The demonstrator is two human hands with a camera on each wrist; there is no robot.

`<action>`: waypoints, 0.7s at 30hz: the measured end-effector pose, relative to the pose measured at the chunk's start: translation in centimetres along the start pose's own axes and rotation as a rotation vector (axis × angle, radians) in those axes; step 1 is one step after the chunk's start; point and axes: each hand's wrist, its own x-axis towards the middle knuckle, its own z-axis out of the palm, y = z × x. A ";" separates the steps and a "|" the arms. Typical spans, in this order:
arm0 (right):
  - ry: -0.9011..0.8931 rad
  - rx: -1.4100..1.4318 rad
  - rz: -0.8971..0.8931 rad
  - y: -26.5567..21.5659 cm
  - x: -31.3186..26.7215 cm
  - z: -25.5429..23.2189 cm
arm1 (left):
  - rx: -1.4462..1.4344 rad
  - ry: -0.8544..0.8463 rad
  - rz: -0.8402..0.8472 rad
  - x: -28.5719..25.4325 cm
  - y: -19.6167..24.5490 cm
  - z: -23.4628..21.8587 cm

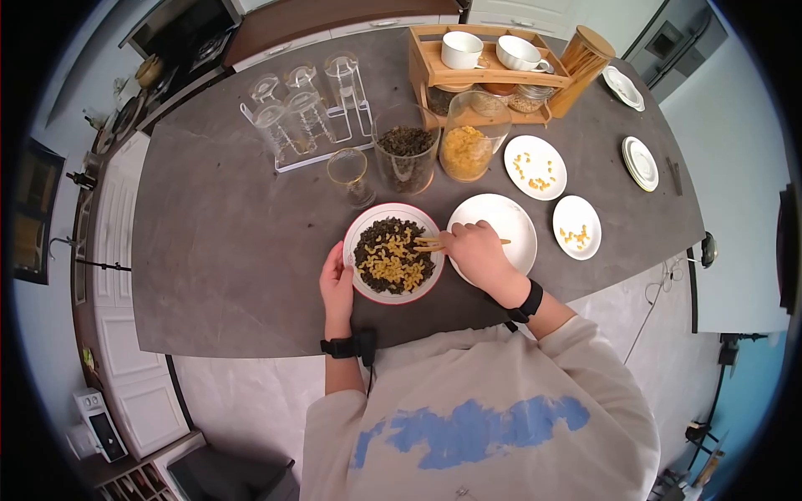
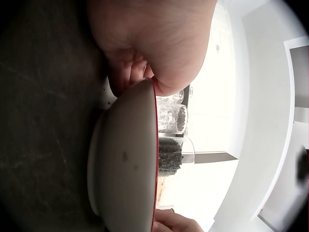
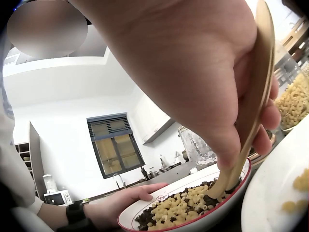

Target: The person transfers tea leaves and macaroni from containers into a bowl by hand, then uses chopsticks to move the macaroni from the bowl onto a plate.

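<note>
A white bowl with a red rim (image 1: 393, 210) holds dark, crumbly bits with yellow macaroni (image 1: 393, 269) strewn over them. My left hand (image 1: 336, 288) grips the bowl at its left side, thumb at the rim and fingers bent under the wall (image 2: 128, 154). In my right hand (image 1: 480, 255) are wooden tongs (image 3: 260, 72), pinched between thumb and fingers. Their tips (image 3: 219, 188) reach into the macaroni and dark bits near the bowl's right side. Under the right hand lies a white plate (image 1: 511, 214); in the right wrist view a few macaroni pieces (image 3: 301, 181) show on it.
Behind the bowl stand a glass cup (image 1: 351, 177), a jar of dark bits (image 1: 407, 154) and a jar of macaroni (image 1: 466, 154). Two plates (image 1: 522, 146) (image 1: 578, 209) with scattered macaroni sit at right. A glass rack (image 1: 322, 159) and a wooden shelf (image 1: 418, 58) stand farther back.
</note>
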 end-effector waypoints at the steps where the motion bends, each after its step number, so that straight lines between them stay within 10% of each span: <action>1: -0.014 -0.035 -0.001 -0.1 0.1 0.1 | -0.001 -0.001 0.004 0.1 0.0 0.0; 21: -0.014 0.064 0.022 1.0 -0.7 0.3 | 0.008 -0.002 0.001 0.1 -0.2 -0.1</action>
